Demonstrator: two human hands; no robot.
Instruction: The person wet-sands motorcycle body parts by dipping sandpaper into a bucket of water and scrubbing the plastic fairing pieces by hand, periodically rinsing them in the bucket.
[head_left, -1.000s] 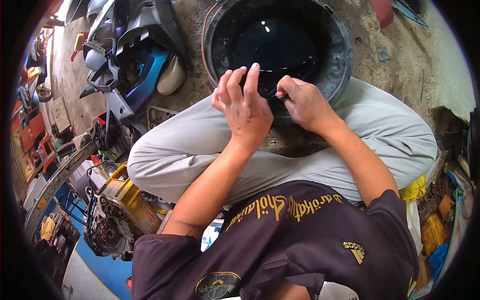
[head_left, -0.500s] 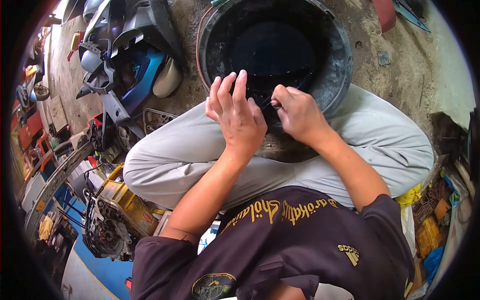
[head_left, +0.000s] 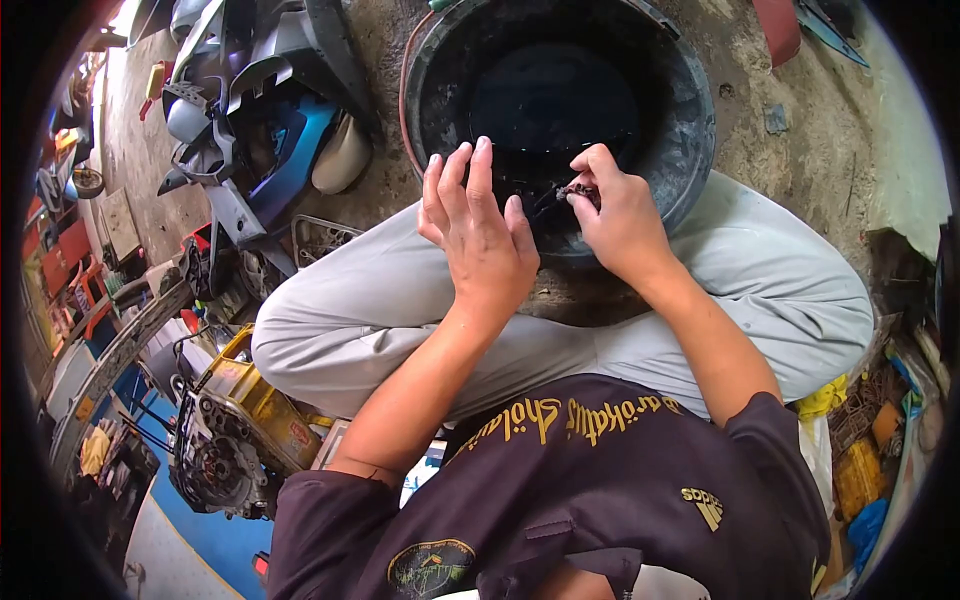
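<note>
A wide dark bucket [head_left: 690,130] stands between my legs, with dark liquid [head_left: 545,95] inside. My right hand [head_left: 625,215] pinches a small, dark, dirty part [head_left: 580,190] over the bucket's near side; its exact kind is unclear. Across from it, my left hand [head_left: 488,235] is raised at the near left rim, back towards me, with its fingers stretched up and apart. Thin dark lines show between the hands, too dim to make out. The left palm is hidden from view.
Motorbike body panels [head_left: 290,150] lie on the concrete floor at the upper left. An engine block [head_left: 220,455] sits beside a yellow container [head_left: 265,405] at the lower left. My legs [head_left: 350,310] flank the bucket. Rusty parts and rags lie at the right edge.
My right hand has turned and opened out a little, so the dark part now shows between thumb and fingers. My left hand has stayed nearly in place.
</note>
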